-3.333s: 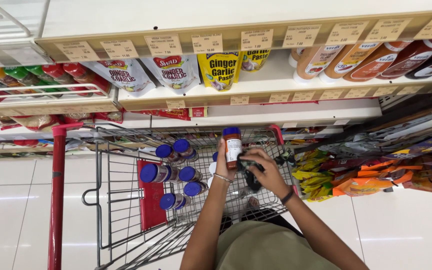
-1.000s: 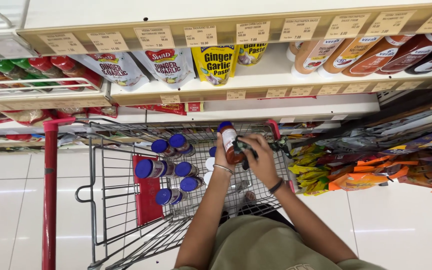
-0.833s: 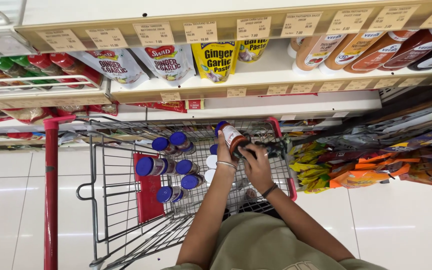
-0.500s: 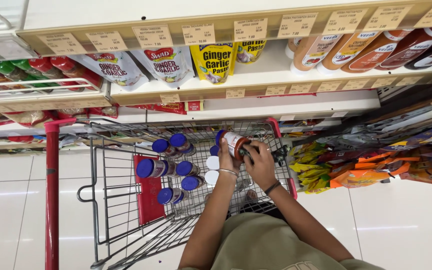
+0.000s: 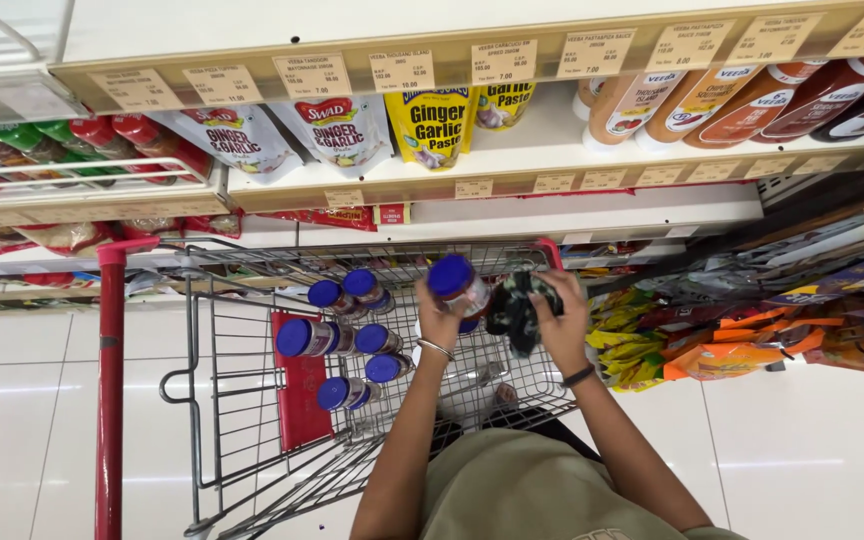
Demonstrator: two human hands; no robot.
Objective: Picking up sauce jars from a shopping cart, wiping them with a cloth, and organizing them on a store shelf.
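The left hand (image 5: 439, 318) held a jar (image 5: 460, 288) with a blue lid, and its fingers were closed around the body of the jar, which was tilted so the lid pointed to about 10 o'clock. The jar was above the shopping cart (image 5: 252, 400), near the far rim of it, at about 12 o'clock from the person's chest. The right hand (image 5: 560, 325) was just beside the jar, at 3 o'clock from it, and its fingers were wrapped around a dark cloth (image 5: 517, 308), which touched the jar on its side. On the left wrist there was a thin bracelet (image 5: 435, 347), and on the right wrist a dark band (image 5: 579, 376). Inside the cart, at 9 o'clock from the left hand, lay several other jars (image 5: 337, 335) with blue lids, close together. Beyond the cart, at 12 o'clock, stood a shelf (image 5: 512, 165) with pouches (image 5: 332, 130) and sauce bottles (image 5: 712, 100).
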